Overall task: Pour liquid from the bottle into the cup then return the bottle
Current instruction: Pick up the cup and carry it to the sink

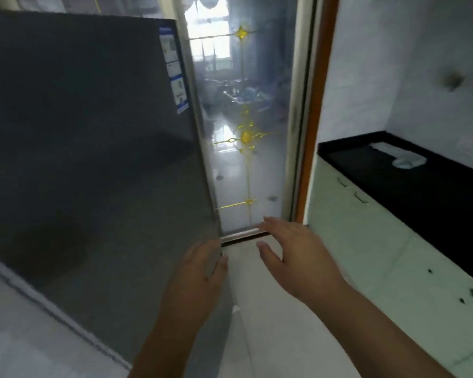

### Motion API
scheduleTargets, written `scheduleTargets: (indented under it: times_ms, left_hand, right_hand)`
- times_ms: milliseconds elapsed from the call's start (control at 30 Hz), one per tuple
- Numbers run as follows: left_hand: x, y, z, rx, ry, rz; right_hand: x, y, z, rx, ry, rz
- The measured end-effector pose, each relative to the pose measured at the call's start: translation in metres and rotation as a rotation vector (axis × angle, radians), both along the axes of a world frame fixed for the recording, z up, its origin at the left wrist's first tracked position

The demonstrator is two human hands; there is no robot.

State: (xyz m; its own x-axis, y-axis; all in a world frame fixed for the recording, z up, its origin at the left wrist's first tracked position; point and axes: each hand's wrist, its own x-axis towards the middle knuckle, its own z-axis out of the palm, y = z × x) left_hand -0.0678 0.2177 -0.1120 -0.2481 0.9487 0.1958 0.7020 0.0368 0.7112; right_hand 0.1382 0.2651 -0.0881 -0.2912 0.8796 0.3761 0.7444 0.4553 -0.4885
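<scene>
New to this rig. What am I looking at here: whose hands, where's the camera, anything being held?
There is no robot. A person wears one wide-angle camera on the head, looking forward and down, so both arms enter from the bottom. The left hand rests at the edge of a tall dark grey refrigerator door; whether it grips that edge is unclear. The right hand is open, fingers spread, holding nothing. Behind them is a frosted glass door with yellow ornaments. At right, a black countertop over pale green cabinets carries a blurry pale object. No bottle or cup is visible.
</scene>
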Motion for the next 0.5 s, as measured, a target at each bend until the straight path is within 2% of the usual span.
scheduleTargets:
  times_ms: [233, 500]
  left_hand:
    - [0.199, 0.054, -0.011, 0.001, 0.098, -0.580]
    - [0.433, -0.021, 0.015, 0.053, 0.154, -1.153]
  right_hand:
    - [0.194, -0.069, -0.006, -0.165, -0.049, -0.611]
    - [0.374, -0.251, -0.003, -0.236, 0.048, -1.237]
